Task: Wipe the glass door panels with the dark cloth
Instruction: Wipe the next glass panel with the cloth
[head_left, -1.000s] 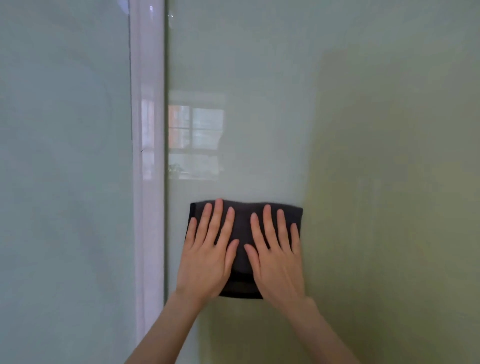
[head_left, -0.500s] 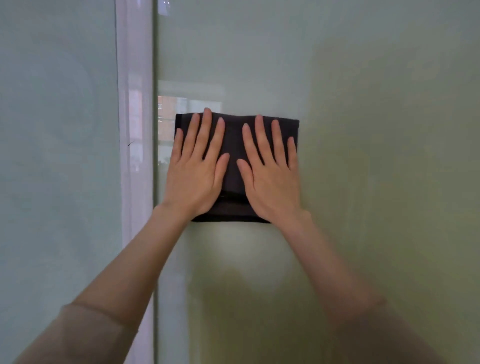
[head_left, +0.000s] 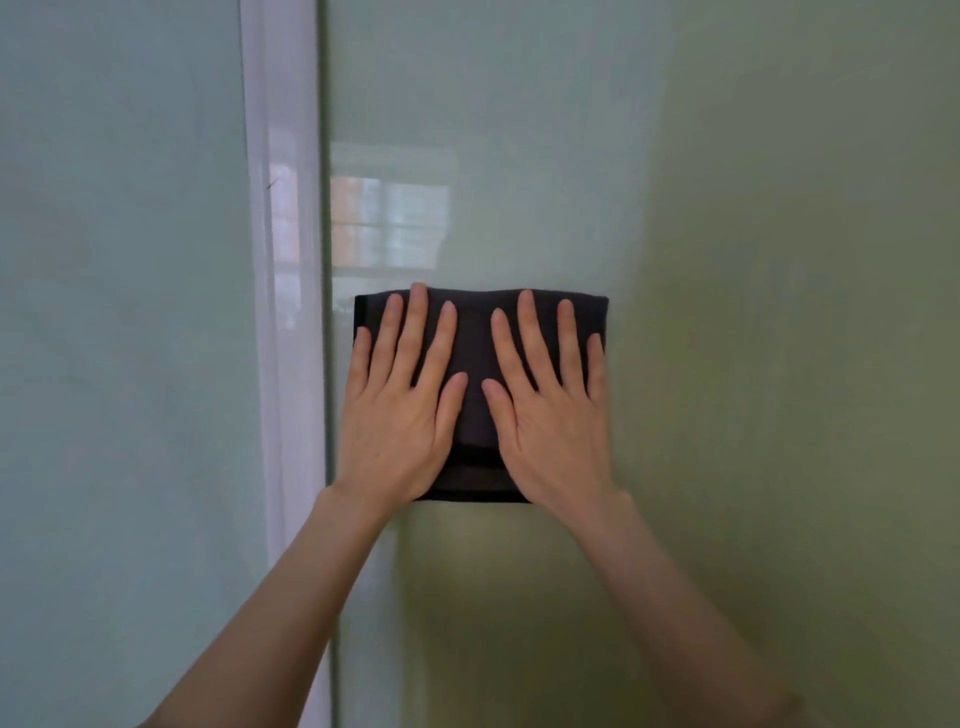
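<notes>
A folded dark cloth lies flat against the right glass door panel, close to its left edge. My left hand presses on the cloth's left half with its fingers spread and pointing up. My right hand presses on the right half the same way. Both palms cover the cloth's lower corners. A second glass panel stands to the left.
A white vertical frame strip separates the two panels, just left of the cloth. A window reflection shows on the glass right above the cloth. The right panel stretches on to the right and upward.
Both hands slid the cloth up the glass over the window reflection, then back down to just beneath it. Both hands stayed flat on the cloth.
</notes>
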